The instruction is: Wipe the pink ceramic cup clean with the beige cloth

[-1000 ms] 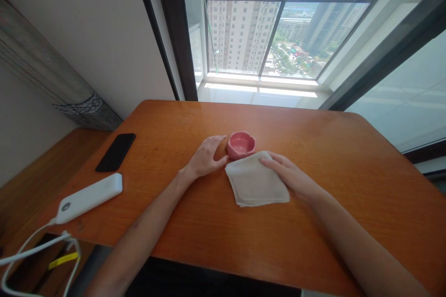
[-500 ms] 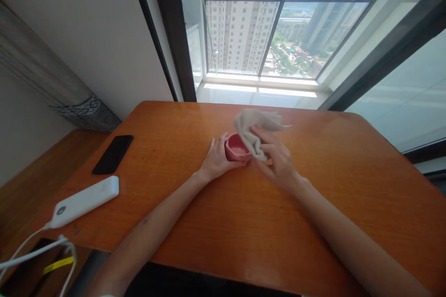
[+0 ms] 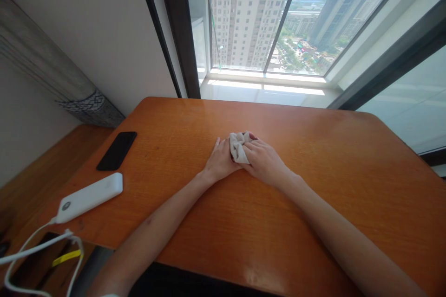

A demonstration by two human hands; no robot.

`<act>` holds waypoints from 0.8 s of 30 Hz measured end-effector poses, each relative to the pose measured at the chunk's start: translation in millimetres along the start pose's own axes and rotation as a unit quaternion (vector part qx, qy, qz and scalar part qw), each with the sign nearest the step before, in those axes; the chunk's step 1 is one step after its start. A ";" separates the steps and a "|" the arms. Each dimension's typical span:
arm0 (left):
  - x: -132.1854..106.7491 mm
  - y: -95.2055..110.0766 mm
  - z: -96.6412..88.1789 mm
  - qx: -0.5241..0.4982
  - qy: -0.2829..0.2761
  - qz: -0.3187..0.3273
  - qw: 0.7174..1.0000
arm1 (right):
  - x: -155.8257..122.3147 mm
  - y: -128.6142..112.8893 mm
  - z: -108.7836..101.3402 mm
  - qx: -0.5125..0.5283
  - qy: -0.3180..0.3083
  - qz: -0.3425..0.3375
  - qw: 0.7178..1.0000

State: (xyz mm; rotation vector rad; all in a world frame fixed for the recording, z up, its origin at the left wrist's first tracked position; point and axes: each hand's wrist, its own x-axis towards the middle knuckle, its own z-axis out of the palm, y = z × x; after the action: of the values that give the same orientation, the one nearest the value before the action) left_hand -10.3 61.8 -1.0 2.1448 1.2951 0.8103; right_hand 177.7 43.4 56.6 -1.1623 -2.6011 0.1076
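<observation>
Near the middle of the wooden table, my left hand curves around the left side of the small pink bowl, which the cloth and both hands now cover almost wholly. A crumpled light-grey cloth is bunched over and into the bowl's opening. My right hand presses that cloth down from the right, its fingers closed on it. The two hands meet at the near side of the bowl. How far the cloth reaches inside is hidden.
On the left of the wooden table lie a black phone and a white power bank with a white cable running off the near left corner. A window stands beyond the far edge, and a curtain hangs at left.
My right hand has brought the cloth down and left, from loosely raised beside the bowl to bunched in its opening. My left hand keeps its hold on the bowl. The view has shifted slightly.
</observation>
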 end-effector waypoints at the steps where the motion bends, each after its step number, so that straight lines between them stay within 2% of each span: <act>1: -1.0 -0.2 0.3 -0.005 0.001 -0.002 1.000 | -0.8 0.0 2.2 0.003 0.004 0.012 1.000; 4: -5.3 2.1 -1.8 -0.029 0.024 0.004 0.999 | -3.5 1.5 4.1 0.089 0.060 0.082 0.991; 5: -7.2 3.7 -3.3 -0.040 0.041 0.016 0.998 | -3.7 1.9 3.0 0.154 0.091 0.124 0.976; 6: -9.3 5.7 -4.9 -0.048 0.061 0.038 0.996 | -3.2 2.1 1.6 0.236 0.122 0.175 0.948; 7: -11.4 7.7 -6.7 -0.051 0.078 0.066 0.993 | -2.0 1.7 0.2 0.329 0.148 0.226 0.905; 9: -15.3 11.1 -10.5 -0.033 0.097 0.128 0.986 | 1.5 -0.8 -0.4 0.513 0.178 0.298 0.785; 11: -18.0 12.4 -15.0 0.010 0.093 0.171 0.981 | 5.1 -5.5 3.2 0.651 0.172 0.312 0.670; 12: -18.8 12.1 -17.8 0.035 0.083 0.184 0.979 | 6.1 -8.4 6.5 0.697 0.159 0.306 0.628; 14: -19.6 9.6 -24.5 0.078 0.053 0.207 0.974 | 6.3 -14.3 14.0 0.748 0.122 0.296 0.581; 16: -19.6 5.4 -31.1 0.099 0.016 0.228 0.968 | 4.4 -19.8 20.3 0.764 0.090 0.294 0.567; 19: -20.1 -1.7 -36.2 0.092 0.000 0.224 0.970 | 1.2 -28.3 24.4 0.763 0.086 0.294 0.569; 22: -23.2 -6.7 -33.1 0.069 0.034 0.167 0.983 | -0.6 -39.4 24.5 0.743 0.132 0.286 0.590; 24: -26.6 -7.0 -28.7 0.022 0.083 0.143 0.986 | -2.6 -47.1 24.5 0.714 0.168 0.274 0.622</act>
State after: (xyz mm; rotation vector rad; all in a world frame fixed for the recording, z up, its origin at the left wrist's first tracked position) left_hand -44.6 44.0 8.1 2.3764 1.1047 1.1060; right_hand 138.4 11.1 41.3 -0.9621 -0.9578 1.5337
